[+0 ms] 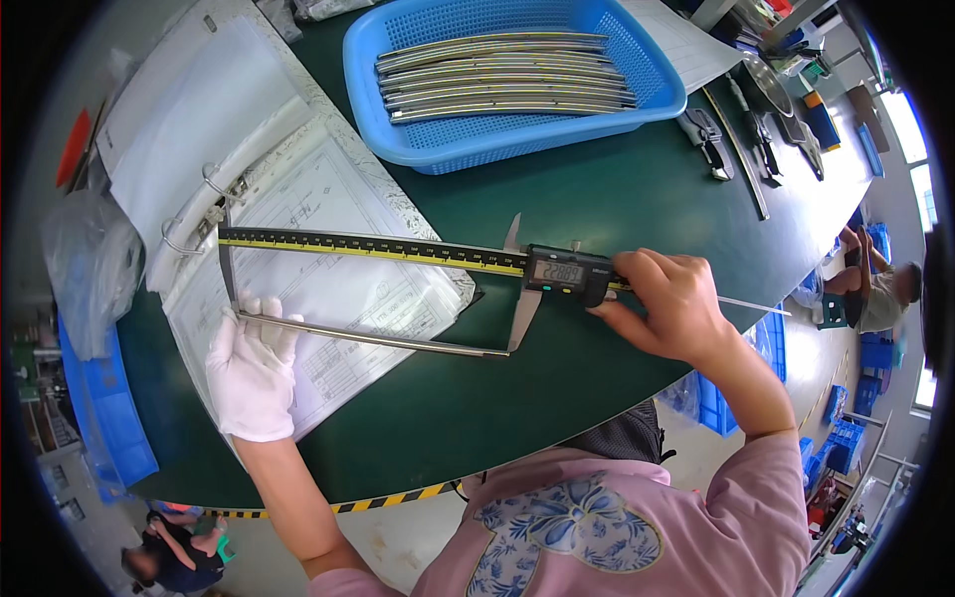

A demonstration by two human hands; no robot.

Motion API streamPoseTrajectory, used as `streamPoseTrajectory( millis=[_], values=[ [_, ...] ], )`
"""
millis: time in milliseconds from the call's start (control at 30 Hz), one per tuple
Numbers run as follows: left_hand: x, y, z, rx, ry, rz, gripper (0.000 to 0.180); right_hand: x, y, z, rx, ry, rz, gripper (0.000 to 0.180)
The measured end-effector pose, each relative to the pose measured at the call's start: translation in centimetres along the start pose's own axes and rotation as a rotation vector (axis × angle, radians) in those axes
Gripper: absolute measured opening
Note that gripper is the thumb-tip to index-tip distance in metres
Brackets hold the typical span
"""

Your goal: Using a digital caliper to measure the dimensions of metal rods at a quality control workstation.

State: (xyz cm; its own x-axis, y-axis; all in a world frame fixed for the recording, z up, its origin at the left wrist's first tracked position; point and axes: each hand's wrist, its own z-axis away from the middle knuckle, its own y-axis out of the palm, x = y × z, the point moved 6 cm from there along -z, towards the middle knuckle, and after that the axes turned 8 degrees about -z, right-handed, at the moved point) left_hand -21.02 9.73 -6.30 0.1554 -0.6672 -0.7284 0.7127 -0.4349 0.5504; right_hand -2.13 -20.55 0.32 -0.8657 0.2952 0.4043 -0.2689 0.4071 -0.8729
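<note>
While rod [373, 339] lies left-right in caliper [398, 249] | L hand [254, 368] pinches rod | R hand [671, 303] grips slider

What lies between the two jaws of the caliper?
In the head view, a thin metal rod spans the jaws of the caliper, over the open binder; the left hand steadies its end.

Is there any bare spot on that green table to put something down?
Yes: bare green table between the caliper and the near edge, and a strip between the blue basket and the caliper. The open binder fills the left; tools crowd the far right.
</note>
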Motion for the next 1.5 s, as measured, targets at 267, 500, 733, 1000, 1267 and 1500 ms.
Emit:
streamPoseTrajectory(
  millis=[267, 500, 733, 1000, 1267, 1500],
  values=[
    [0.1, -0.2, -0.3, 0.072, -0.001, 0.031, 0.024, -0.1, -0.3, 0.0, -0.017, 0.066, -0.106, 0.039],
    [0.1, -0.1, -0.2, 0.100, 0.006, 0.041, 0.025, -0.2, -0.2, 0.1, -0.031, 0.084, -0.134, 0.042],
    [0.1, -0.4, -0.4, 0.115, -0.004, 0.060, 0.026, -0.2, -0.1, 0.0, -0.032, 0.078, -0.133, 0.041],
    [0.0, -0.2, -0.3, 0.121, 0.008, 0.050, 0.025, -0.2, -0.1, 0.0, -0.033, 0.082, -0.135, 0.040],
    [0.4, -0.1, -0.7, 0.139, -0.007, 0.072, 0.025, -0.6, -0.5, -0.1, -0.025, 0.054, -0.102, 0.038],
    [1.6, 0.8, 0.5, 0.022, -0.003, 0.098, 0.022, -0.3, -0.8, 0.1, -0.037, 0.080, -0.101, 0.032]
  ],
)
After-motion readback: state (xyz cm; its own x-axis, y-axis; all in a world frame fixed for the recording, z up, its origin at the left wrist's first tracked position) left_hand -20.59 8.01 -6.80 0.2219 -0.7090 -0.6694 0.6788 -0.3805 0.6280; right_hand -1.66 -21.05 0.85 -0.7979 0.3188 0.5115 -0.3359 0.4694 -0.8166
